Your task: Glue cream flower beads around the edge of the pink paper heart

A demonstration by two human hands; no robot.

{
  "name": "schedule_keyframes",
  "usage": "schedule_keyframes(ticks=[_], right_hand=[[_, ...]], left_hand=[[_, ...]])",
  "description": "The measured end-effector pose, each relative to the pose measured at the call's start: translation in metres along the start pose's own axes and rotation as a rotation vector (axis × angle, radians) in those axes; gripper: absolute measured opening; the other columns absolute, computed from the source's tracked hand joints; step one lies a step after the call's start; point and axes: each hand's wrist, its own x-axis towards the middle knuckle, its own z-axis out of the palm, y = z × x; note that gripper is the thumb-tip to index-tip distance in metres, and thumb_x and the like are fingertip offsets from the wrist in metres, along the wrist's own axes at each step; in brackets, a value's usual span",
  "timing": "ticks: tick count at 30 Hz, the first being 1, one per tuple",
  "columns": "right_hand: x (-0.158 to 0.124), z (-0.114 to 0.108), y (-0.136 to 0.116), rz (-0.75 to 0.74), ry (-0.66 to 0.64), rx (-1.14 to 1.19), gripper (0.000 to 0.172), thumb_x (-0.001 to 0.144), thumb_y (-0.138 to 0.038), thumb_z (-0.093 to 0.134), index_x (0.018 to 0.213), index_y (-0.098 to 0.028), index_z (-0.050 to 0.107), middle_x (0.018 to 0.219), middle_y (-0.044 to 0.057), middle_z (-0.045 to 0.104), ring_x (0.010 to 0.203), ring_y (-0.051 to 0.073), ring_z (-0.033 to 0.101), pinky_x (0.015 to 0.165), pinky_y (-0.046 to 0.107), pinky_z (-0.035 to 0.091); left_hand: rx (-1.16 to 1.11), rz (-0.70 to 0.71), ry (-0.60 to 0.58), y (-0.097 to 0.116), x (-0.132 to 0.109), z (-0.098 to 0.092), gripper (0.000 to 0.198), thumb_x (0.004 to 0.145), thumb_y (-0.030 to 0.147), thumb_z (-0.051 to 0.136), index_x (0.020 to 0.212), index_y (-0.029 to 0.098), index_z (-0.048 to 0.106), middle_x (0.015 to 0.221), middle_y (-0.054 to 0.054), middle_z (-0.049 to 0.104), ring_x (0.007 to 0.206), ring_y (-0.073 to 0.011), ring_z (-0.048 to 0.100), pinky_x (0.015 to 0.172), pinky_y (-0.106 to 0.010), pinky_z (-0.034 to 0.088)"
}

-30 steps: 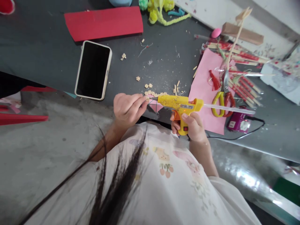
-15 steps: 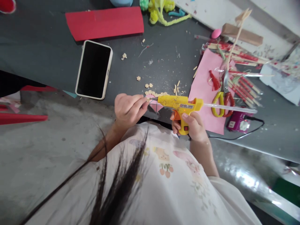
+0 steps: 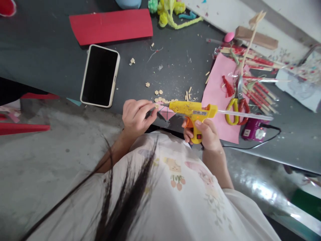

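My right hand grips the handle of a yellow glue gun with an orange trigger; a clear glue stick juts out of its back. The nozzle points left at my left hand, whose fingertips pinch a tiny cream bead-like piece right at the nozzle tip. Just below the nozzle sits a small pink paper piece at the edge of the dark table. Several similar cream pieces lie scattered on the table beyond my fingers.
A phone lies screen-up left of my hands, with red sheet behind it. At right, pink paper carries yellow-and-red scissors, red-wrapped sticks and a purple plug with black cord. Yellow yarn lies at the back.
Hardly anything has moved: both hands keep their places, with the glue gun's nozzle still against the small piece pinched in my left fingers. The view has shifted slightly.
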Motion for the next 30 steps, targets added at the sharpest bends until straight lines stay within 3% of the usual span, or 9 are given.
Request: schedule_keyframes(ticks=[8, 13, 18, 30], right_hand=[[0.004, 0.005, 0.000, -0.051, 0.065, -0.008, 0.040, 0.079, -0.060, 0.066, 0.085, -0.021, 0.066, 0.051, -0.004, 0.045, 0.043, 0.014, 0.055, 0.037, 0.025, 0.039], [0.018, 0.010, 0.001, -0.219, 0.124, -0.062, 0.038, 0.082, -0.060, 0.064, 0.083, -0.022, 0.067, 0.053, -0.003, 0.045, 0.056, 0.017, 0.061, 0.048, 0.027, 0.047], [0.041, 0.010, 0.004, -0.401, 0.139, -0.167, 0.036, 0.092, -0.050, 0.057, 0.068, -0.023, 0.062, 0.058, -0.002, 0.053, 0.061, 0.014, 0.062, 0.063, 0.029, 0.051], [0.062, 0.008, 0.009, -0.427, 0.184, -0.343, 0.042, 0.091, -0.060, 0.053, 0.085, -0.023, 0.070, 0.060, -0.003, 0.057, 0.051, 0.009, 0.049, 0.050, 0.025, 0.042]], left_hand=[[0.079, -0.117, -0.060, 0.005, -0.006, 0.003, 0.006, 0.087, 0.029, 0.067, 0.087, 0.024, 0.068, 0.085, 0.000, 0.074, 0.078, -0.0149, 0.067, 0.081, -0.035, 0.044], [0.138, -0.202, -0.078, 0.013, -0.013, 0.004, 0.003, 0.086, 0.028, 0.069, 0.085, 0.025, 0.068, 0.085, 0.001, 0.075, 0.080, -0.0167, 0.067, 0.085, -0.039, 0.039], [0.182, -0.349, -0.116, 0.019, -0.019, 0.010, 0.006, 0.087, 0.033, 0.067, 0.084, 0.028, 0.070, 0.090, 0.000, 0.075, 0.092, -0.0216, 0.064, 0.093, -0.044, 0.034], [0.390, -0.404, -0.115, 0.026, -0.017, 0.020, 0.010, 0.085, 0.036, 0.067, 0.079, 0.028, 0.070, 0.089, 0.001, 0.076, 0.091, -0.0225, 0.062, 0.091, -0.044, 0.033]])
